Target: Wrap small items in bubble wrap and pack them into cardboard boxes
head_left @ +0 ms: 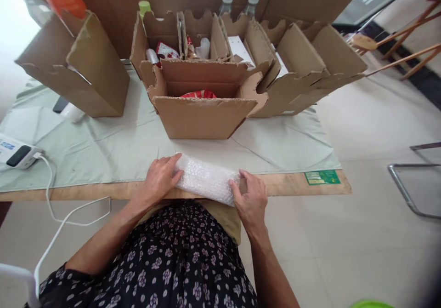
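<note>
A bubble-wrapped packet (206, 177) lies slantwise at the front edge of the table, its right end lower than its left. My left hand (161, 177) grips its left end, with the thumb and forefinger on the wrap. At the other end my right hand (251, 192) has its thumb on top and its fingers around the far side. What is inside the wrap cannot be made out. Just beyond the packet stands an open cardboard box (203, 119) with something red inside.
Several open cardboard boxes (303, 92) stand in a row behind, holding small goods. Another box (103, 69) is at the left. Two bottles (253, 3) rise at the back. A white power bank (20, 154) with a cable (51, 179) lies left. A green card (322, 177) is on the right edge.
</note>
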`<state>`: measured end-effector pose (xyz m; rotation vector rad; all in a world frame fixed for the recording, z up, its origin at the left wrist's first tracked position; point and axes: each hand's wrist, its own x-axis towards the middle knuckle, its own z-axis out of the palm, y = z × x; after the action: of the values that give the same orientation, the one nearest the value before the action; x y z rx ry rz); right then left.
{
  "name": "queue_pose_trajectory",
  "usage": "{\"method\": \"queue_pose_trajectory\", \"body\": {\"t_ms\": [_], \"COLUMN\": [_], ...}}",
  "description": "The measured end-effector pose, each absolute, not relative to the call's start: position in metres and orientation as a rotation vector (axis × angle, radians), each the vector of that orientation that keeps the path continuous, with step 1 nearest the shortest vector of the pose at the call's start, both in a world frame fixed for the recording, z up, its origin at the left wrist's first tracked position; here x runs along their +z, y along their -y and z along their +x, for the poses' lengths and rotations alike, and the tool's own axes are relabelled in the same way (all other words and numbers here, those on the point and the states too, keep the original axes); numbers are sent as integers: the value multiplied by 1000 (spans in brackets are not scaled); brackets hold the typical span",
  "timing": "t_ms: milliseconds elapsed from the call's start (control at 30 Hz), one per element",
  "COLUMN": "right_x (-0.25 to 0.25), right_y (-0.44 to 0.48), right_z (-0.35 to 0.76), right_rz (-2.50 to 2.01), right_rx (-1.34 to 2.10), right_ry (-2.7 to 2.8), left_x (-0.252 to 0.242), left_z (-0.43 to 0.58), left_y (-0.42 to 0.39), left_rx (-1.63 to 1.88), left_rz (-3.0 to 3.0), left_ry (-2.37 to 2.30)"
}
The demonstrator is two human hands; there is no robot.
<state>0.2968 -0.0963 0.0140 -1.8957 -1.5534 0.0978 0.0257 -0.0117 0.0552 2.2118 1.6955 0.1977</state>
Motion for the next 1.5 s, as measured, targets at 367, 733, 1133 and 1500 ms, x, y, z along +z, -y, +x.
{"method": "queue_pose_trajectory", "body": {"t_ms": [367, 733, 1133, 1500], "right_x": [15, 63, 77, 9], "right_y": [90, 19, 82, 134], "right_z": [291, 309, 291, 244], "right_rz": [-1736, -1522, -1258, -1254], "right_rx": [390, 412, 280, 297], "right_ry": [1592, 1842, 2274, 1994], "left_x": [51, 80, 54, 62], "left_z": [20, 19, 39, 6], "left_y": [20, 53, 98, 102], "left_rx": [402, 762, 554, 594], "left_rz": [2003, 764, 364, 1196], "left_ry": [-1680, -1257, -1109, -1264]}}
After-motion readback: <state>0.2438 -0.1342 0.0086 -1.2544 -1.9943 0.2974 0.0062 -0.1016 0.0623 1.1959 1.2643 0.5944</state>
